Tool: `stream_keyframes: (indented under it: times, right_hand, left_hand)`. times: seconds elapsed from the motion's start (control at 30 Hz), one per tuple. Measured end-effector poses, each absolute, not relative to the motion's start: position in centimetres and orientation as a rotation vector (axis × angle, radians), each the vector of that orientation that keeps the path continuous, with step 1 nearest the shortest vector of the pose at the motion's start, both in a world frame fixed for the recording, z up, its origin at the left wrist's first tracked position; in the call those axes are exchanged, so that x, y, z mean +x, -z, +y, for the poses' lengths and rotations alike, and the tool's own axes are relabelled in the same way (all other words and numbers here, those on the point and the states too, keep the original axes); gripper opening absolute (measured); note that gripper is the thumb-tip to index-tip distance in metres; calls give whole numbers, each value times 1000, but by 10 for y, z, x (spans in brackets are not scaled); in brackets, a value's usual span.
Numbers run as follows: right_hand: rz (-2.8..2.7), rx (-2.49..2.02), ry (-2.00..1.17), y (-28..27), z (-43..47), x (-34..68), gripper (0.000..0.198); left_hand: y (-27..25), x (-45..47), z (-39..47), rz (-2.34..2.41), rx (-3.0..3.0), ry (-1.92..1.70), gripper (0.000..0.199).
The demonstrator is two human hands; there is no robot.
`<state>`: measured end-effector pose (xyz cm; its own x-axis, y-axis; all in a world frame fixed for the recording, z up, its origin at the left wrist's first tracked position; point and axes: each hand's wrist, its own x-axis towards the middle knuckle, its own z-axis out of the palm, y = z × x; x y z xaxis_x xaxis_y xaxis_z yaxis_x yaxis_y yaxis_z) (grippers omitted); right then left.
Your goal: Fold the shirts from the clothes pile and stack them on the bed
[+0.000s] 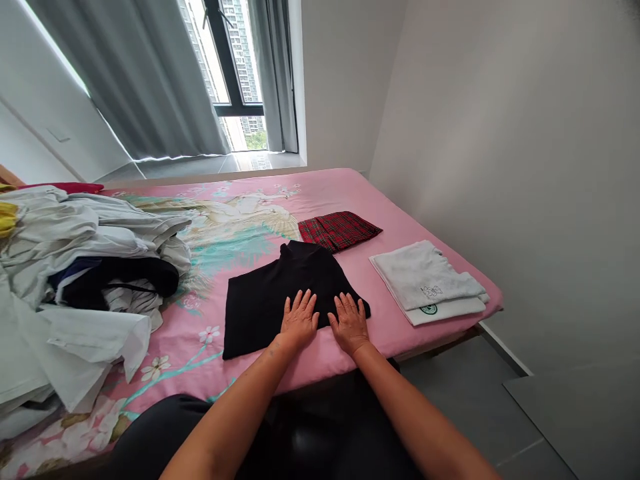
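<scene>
The left hand (300, 319) and the right hand (350, 323) lie palm down, side by side and apart, their fingers slightly spread and pinching nothing, thumbs turned towards each other. Directly beneath the fingers is a folded black garment (260, 303), a matte, smooth cloth laid nearly flat. Its broad, straight-edged part reaches out to the left of the left fingers; a raised, softly creased fold stands ahead of them, and a narrow corner ends just beyond the right fingers.

Farther ahead of the right fingers, close to the black cloth's far edge, sits a red tartan garment (345, 231), crossed by dark lines and folded into a flat, tapering shape. To the right of the right fingers are a pale grey shirt (407, 273), slightly rumpled and bearing a dark line drawing, and under it a white shirt (460, 311) with a round green print. Well left of the left fingers spreads a crumpled heap of white clothes (95, 230), a black piece (127, 273) bulging from it. Everything rests on a pink bedsheet (345, 190) patterned with flowers and turquoise plumes.
</scene>
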<state>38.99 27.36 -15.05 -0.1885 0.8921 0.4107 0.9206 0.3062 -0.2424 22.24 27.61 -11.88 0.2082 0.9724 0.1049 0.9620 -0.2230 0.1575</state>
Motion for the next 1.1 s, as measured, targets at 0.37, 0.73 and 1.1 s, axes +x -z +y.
stream_keyframes:
  times: [0.37,0.73,1.1]
  right_hand:
    - [-2244,-1319,48,149,245,415,48]
    - [-2573,-1270,215,140,278,448,55]
    - [-2596,-1392,281,124,243,478,53]
  left_hand:
    - [93,130,183,1973,2394,-57,60]
    - [98,77,173,2168,2234,-84,51]
    - [80,81,134,2024,2316,35,52]
